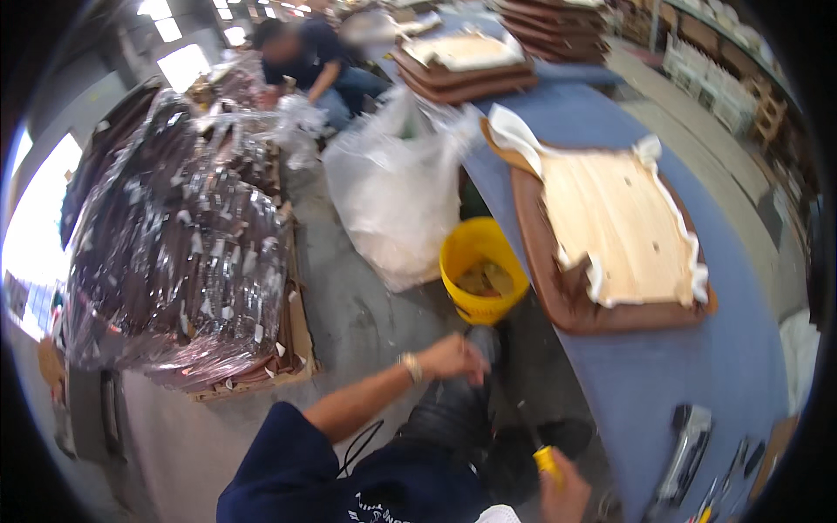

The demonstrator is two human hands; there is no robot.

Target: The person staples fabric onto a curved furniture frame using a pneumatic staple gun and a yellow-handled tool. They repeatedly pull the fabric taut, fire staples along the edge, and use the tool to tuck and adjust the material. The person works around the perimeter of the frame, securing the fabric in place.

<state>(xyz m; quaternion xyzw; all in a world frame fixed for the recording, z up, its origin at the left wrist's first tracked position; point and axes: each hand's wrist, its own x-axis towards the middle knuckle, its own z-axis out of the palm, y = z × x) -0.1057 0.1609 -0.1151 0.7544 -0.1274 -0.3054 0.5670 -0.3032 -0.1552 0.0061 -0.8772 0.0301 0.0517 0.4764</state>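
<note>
My right hand (565,495) is low at the frame's bottom edge, closed around the yellow handle of a thin-shafted tool (542,455); its dark shaft points up and left toward my dark trouser leg (449,418). My left hand (453,357), with a band at the wrist, reaches forward over my knee with curled, blurred fingers; whether it holds anything is unclear. Just beyond it stands a yellow bucket (478,261) with scraps inside. On the blue table (663,366) to the right lies an upturned seat pad (610,235): a pale wooden board edged with white foam and brown covering.
A grey power tool (684,453) and small hand tools lie at the table's near end. A clear plastic sack (392,187) stands by the bucket. A plastic-wrapped pile of brown parts (174,253) sits on cardboard at left. More seat pads (466,65) are stacked beyond, near another seated person (318,65).
</note>
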